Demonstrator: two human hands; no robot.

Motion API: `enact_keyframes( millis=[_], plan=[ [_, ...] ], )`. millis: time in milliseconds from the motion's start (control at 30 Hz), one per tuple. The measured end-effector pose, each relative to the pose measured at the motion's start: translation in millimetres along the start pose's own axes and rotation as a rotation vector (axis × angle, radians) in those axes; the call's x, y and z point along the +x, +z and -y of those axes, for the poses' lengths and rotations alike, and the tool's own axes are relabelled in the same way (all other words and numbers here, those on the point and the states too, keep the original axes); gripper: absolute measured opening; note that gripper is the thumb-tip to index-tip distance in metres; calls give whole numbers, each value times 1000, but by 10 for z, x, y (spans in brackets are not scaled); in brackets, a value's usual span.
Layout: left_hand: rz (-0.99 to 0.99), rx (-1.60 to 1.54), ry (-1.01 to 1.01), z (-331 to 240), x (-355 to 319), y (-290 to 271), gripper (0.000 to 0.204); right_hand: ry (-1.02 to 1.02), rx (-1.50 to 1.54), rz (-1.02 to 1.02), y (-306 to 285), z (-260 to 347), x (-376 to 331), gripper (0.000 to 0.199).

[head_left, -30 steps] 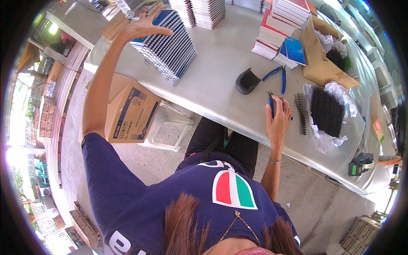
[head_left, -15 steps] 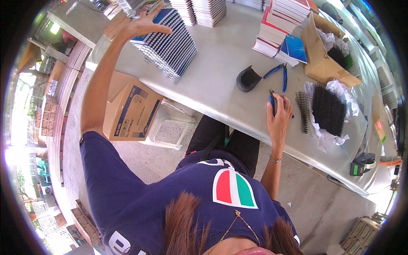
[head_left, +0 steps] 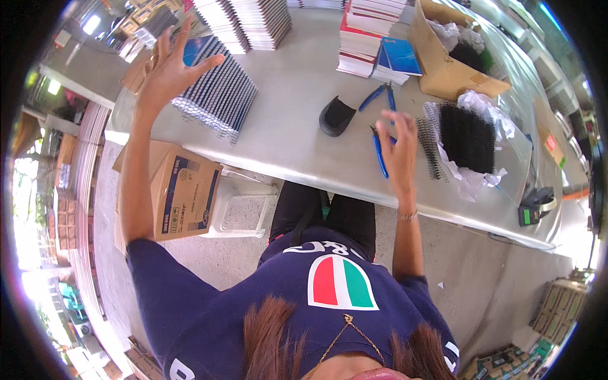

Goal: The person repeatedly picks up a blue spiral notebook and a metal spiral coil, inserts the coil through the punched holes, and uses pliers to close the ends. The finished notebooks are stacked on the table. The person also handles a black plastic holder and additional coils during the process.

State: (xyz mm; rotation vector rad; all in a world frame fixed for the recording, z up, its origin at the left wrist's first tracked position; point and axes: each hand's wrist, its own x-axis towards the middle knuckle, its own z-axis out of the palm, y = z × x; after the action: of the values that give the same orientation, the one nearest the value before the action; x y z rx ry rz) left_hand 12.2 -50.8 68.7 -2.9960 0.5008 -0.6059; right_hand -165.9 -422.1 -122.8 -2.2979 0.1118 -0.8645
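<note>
My left hand (head_left: 166, 69) is raised with fingers and thumb spread, beside and partly over a stack of blue-covered coil-bound books (head_left: 223, 88). It holds nothing; whether it touches the stack I cannot tell. Over the table, my right hand (head_left: 400, 152) has its fingers apart. Beneath it lies a blue-handled pair of pliers (head_left: 380, 155), partly hidden by the fingers. A second blue-handled pair of pliers (head_left: 373, 96) rests farther back. Left of the tools sits a black curved, scoop-like piece (head_left: 335, 117). Black plastic binding coils (head_left: 467, 136) lie on crumpled white paper right of my right hand.
The grey metal table (head_left: 291, 120) has its near edge before my legs. At the back are white coil-bound books (head_left: 261, 22), red-edged books (head_left: 364, 41) and an open carton (head_left: 437, 60). A brown carton (head_left: 187, 193) on a white stool stands left; a black tape dispenser (head_left: 535, 206) right.
My right hand has let go of the pliers, which now lie on the table under it. My left hand has shifted toward the near left of the book stack, fingers still spread. The view has turned slightly.
</note>
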Motion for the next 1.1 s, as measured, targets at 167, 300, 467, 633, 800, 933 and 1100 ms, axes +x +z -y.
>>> enact_keyframes(
  millis=[167,300,467,633,800,933,1100],
  plan=[
    [-36,-357,283,-658,-687,-213,86,-4,-176,-164,26,-346,919,29],
    [235,-671,304,-1026,-1261,51,81,-194,-561,-155,222,-1031,1261,43],
    [435,-938,100,-1188,-1683,558,74,-226,-610,33,245,-1129,1342,40],
    [589,-1202,170,-1454,-1742,833,64,-257,-542,102,170,-1067,1359,34],
    [600,-1321,259,-1725,-1703,800,58,-284,-577,72,129,-1071,1358,27],
    [698,-1432,219,-1734,-1731,857,59,-289,-527,67,-86,-925,1260,22],
    [738,-1876,-73,-1734,-1776,1072,63,-86,-302,219,-808,217,937,19]
  ],
)
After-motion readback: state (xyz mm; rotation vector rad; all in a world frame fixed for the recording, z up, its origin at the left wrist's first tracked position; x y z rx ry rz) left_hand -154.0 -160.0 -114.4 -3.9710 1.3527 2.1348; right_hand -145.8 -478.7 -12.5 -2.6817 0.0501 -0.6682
